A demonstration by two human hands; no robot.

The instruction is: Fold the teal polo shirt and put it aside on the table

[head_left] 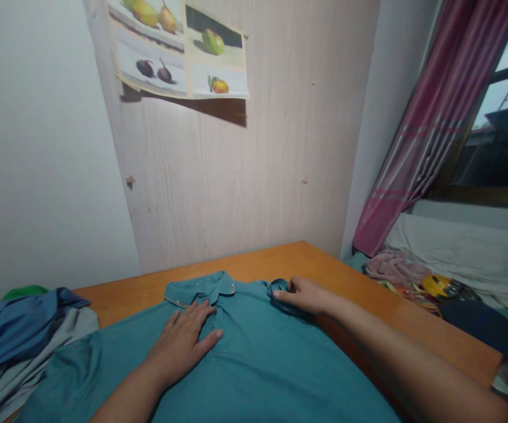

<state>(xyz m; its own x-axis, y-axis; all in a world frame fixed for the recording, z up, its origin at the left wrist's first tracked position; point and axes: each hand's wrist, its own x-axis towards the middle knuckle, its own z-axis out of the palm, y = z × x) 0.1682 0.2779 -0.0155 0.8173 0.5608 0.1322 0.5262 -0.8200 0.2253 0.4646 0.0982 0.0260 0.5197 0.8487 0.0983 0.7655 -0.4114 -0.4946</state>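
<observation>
**Teal polo shirt: handling notes**

Broadly, the wooden table (412,317) carries a teal polo shirt (254,364) spread flat, collar toward the wall. It looks light, soft and limp, likely to slide and wrinkle. Left hand (185,341) lies spread, palm down, just below the collar. Right hand (304,295) pinches the bunched sleeve (280,289), a sensible grip point.

Both hands, left hand (183,341) and right hand (306,295), and forearms are bare, without sleeves or jewellery.
</observation>
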